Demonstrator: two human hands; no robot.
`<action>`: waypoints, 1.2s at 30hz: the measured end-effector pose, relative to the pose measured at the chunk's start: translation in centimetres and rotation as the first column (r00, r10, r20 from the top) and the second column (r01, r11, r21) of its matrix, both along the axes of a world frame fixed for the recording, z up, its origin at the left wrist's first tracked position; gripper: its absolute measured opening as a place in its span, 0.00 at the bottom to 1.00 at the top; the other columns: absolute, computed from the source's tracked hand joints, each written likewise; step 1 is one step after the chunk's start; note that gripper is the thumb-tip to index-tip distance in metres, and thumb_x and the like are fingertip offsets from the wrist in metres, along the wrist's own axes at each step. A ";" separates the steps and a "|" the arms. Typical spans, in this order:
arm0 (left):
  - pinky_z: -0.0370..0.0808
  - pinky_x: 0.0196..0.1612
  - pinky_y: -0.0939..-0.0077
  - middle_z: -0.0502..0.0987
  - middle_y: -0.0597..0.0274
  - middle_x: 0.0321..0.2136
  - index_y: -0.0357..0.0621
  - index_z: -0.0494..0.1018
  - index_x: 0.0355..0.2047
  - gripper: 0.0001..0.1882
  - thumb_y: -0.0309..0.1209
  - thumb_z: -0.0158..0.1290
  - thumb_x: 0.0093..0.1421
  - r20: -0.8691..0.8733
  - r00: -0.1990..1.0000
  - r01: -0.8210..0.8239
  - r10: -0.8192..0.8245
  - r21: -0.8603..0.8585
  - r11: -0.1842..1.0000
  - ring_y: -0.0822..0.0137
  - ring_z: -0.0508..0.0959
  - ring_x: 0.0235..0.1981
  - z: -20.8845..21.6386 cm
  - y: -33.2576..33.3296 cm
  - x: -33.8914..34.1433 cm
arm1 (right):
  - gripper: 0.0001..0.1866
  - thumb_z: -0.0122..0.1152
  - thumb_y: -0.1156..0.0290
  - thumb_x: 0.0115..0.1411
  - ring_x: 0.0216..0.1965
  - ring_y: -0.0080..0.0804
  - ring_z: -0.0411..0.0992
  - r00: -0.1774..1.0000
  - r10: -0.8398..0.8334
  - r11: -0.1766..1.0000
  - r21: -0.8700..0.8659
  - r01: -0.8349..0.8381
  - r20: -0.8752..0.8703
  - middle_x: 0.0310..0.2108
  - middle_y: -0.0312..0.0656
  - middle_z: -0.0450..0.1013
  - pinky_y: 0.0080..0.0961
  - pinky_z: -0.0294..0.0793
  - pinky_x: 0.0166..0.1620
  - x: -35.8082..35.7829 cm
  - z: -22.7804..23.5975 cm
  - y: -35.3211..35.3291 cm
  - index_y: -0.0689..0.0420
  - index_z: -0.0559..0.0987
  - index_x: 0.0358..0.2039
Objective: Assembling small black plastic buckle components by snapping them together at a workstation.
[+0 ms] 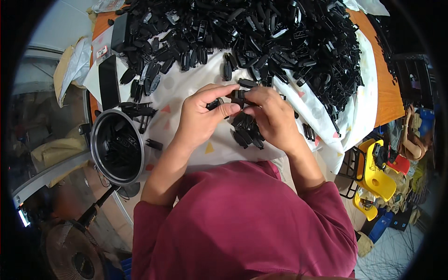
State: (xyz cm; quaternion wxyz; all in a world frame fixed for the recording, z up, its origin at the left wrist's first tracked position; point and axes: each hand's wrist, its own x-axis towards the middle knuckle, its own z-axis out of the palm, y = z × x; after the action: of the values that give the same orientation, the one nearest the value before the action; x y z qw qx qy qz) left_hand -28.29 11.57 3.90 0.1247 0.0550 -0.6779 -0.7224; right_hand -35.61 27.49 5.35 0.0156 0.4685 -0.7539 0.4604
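A small black plastic part (238, 96) is pinched between my two hands over the near part of the table. My left hand (201, 114) grips its left side with thumb and forefinger, and another dark piece (213, 103) shows beside those fingers. On its right side are the closed fingers of my right hand (275, 114), which hide some of it. Just below lies a small cluster of similar oblong black parts (247, 133) on the patterned white cloth (186, 93). Their exact kind is too small to make out.
A large heap of black plastic parts (298, 42) covers the far side. At the left edge stands a round metal-rimmed pot (95, 154) holding more parts, near a dark phone-like slab (108, 81). A fan (77, 252) is lower left; yellow chairs (378, 175) and another person (413, 144) are at right.
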 end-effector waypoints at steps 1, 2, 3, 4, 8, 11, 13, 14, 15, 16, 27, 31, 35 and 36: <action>0.67 0.32 0.86 0.74 0.64 0.35 0.37 0.73 0.40 0.17 0.22 0.58 0.47 0.007 1.000 0.002 -0.002 -0.041 0.999 0.77 0.70 0.30 0.3 -0.1 0.1 | 0.21 0.62 0.82 0.44 0.28 0.36 0.70 0.996 -0.014 0.997 -0.077 0.020 0.086 0.31 0.45 0.70 0.24 0.70 0.28 0.1 0.0 0.0 0.61 0.69 0.41; 0.68 0.36 0.84 0.74 0.62 0.36 0.37 0.73 0.40 0.17 0.22 0.58 0.47 0.015 1.000 0.005 -0.004 -0.083 0.997 0.75 0.71 0.34 0.5 -0.1 0.2 | 0.21 0.62 0.82 0.44 0.28 0.36 0.70 0.996 -0.013 0.997 -0.076 0.019 0.083 0.31 0.45 0.70 0.24 0.70 0.28 0.0 0.2 0.2 0.61 0.69 0.41; 0.68 0.36 0.84 0.74 0.62 0.36 0.37 0.73 0.40 0.17 0.22 0.58 0.47 0.012 1.000 0.004 -0.003 -0.083 0.997 0.75 0.71 0.34 0.5 -0.1 0.3 | 0.21 0.62 0.82 0.43 0.27 0.37 0.70 0.995 -0.001 0.999 -0.041 0.005 0.103 0.31 0.46 0.70 0.24 0.70 0.28 -0.2 0.6 0.5 0.61 0.71 0.41; 0.69 0.36 0.83 0.74 0.62 0.36 0.36 0.73 0.39 0.16 0.22 0.59 0.47 -0.016 1.000 -0.018 0.016 -0.122 0.992 0.75 0.71 0.33 0.5 0.0 0.5 | 0.22 0.62 0.83 0.42 0.27 0.37 0.70 0.992 0.010 1.000 -0.005 -0.009 0.123 0.31 0.46 0.70 0.24 0.70 0.27 -0.3 0.9 0.7 0.62 0.72 0.41; 0.70 0.33 0.82 0.75 0.62 0.34 0.36 0.74 0.36 0.15 0.21 0.59 0.46 -0.146 0.989 -0.075 0.020 -0.379 0.923 0.74 0.72 0.30 0.7 -0.2 0.7 | 0.20 0.63 0.79 0.43 0.26 0.37 0.71 0.990 -0.009 1.000 0.011 0.011 -0.141 0.28 0.44 0.71 0.26 0.71 0.27 -0.2 0.7 0.8 0.62 0.73 0.40; 0.69 0.26 0.86 0.75 0.63 0.29 0.37 0.73 0.38 0.14 0.23 0.58 0.48 -0.225 0.974 -0.105 0.003 -0.443 0.890 0.75 0.72 0.24 0.0 -0.5 0.4 | 0.21 0.62 0.81 0.41 0.24 0.35 0.69 0.961 -0.060 0.998 -0.030 0.054 -0.270 0.29 0.43 0.69 0.26 0.69 0.25 0.5 -1.2 0.7 0.61 0.74 0.41; 0.66 0.23 0.88 0.74 0.65 0.28 0.38 0.73 0.40 0.15 0.24 0.57 0.50 -0.018 0.999 -0.031 0.032 0.033 0.999 0.78 0.69 0.21 -1.0 0.7 0.8 | 0.23 0.61 0.82 0.40 0.23 0.34 0.68 0.962 -0.083 0.996 -0.055 0.071 -0.260 0.30 0.43 0.69 0.25 0.69 0.24 1.0 -1.6 0.2 0.61 0.74 0.41; 0.62 0.20 0.91 0.73 0.68 0.26 0.38 0.72 0.42 0.16 0.25 0.56 0.51 0.180 0.983 -0.054 -0.045 0.509 0.859 0.80 0.66 0.19 -1.1 1.3 1.1 | 0.24 0.62 0.83 0.40 0.25 0.34 0.69 0.952 -0.135 0.991 -0.040 0.129 -0.275 0.31 0.44 0.70 0.25 0.70 0.25 1.4 -1.7 -0.3 0.60 0.73 0.42; 0.62 0.20 0.91 0.73 0.68 0.26 0.38 0.72 0.42 0.16 0.25 0.56 0.51 0.182 0.982 -0.055 -0.044 0.507 0.860 0.80 0.66 0.19 -1.0 1.7 1.3 | 0.25 0.63 0.84 0.40 0.27 0.35 0.70 0.939 -0.186 0.982 -0.025 0.187 -0.291 0.31 0.45 0.70 0.24 0.71 0.26 1.8 -1.8 -0.6 0.60 0.73 0.43; 0.59 0.19 0.91 0.72 0.69 0.25 0.39 0.71 0.43 0.16 0.27 0.55 0.53 0.191 0.981 -0.088 -0.024 0.553 0.829 0.82 0.63 0.17 -0.8 2.2 1.2 | 0.24 0.63 0.82 0.42 0.29 0.34 0.71 0.935 -0.197 0.978 0.002 0.207 -0.296 0.32 0.45 0.70 0.24 0.71 0.26 2.1 -1.9 -0.6 0.59 0.73 0.43; 0.60 0.19 0.90 0.75 0.61 0.33 0.40 0.70 0.39 0.11 0.31 0.48 0.57 0.107 0.983 -0.046 -0.151 0.932 0.358 0.83 0.63 0.16 -3.1 -2.1 2.2 | 0.10 0.56 0.69 0.56 0.22 0.24 0.71 0.634 -0.107 0.992 0.040 0.120 0.766 0.23 0.41 0.73 0.17 0.71 0.26 2.9 -2.5 -4.3 0.65 0.73 0.30; 0.63 0.22 0.87 0.72 0.66 0.22 0.43 0.69 0.32 0.09 0.33 0.50 0.53 0.277 0.919 -0.357 0.281 0.281 0.891 0.79 0.68 0.20 -4.9 -4.0 -0.7 | 0.15 0.60 0.61 0.49 0.24 0.38 0.71 0.973 -0.219 0.891 0.421 0.171 0.068 0.22 0.45 0.72 0.26 0.71 0.28 2.6 -4.9 -4.2 0.61 0.73 0.28; 0.67 0.25 0.83 0.72 0.63 0.21 0.40 0.71 0.31 0.15 0.38 0.57 0.48 0.337 0.894 -0.124 0.296 -0.447 0.886 0.74 0.71 0.21 -5.9 -2.8 -5.2 | 0.14 0.61 0.62 0.45 0.27 0.40 0.70 0.943 -0.221 0.820 0.475 0.318 -0.249 0.21 0.44 0.70 0.33 0.70 0.29 2.6 -6.3 -3.8 0.58 0.72 0.27; 0.71 0.29 0.74 0.74 0.57 0.23 0.40 0.72 0.31 0.18 0.40 0.59 0.46 0.238 0.900 -0.106 0.365 -0.692 0.714 0.62 0.75 0.24 -5.6 -2.3 -5.9 | 0.14 0.61 0.62 0.45 0.27 0.40 0.70 0.943 -0.218 0.822 0.474 0.316 -0.251 0.21 0.44 0.70 0.33 0.70 0.29 2.4 -5.8 -3.5 0.58 0.72 0.27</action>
State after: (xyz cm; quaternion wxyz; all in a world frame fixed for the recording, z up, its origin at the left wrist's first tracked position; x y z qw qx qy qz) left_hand -34.24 9.30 -1.69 0.1032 0.2249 -0.8876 -0.3885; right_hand -33.26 23.96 -0.41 0.0263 0.3862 -0.9017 0.1929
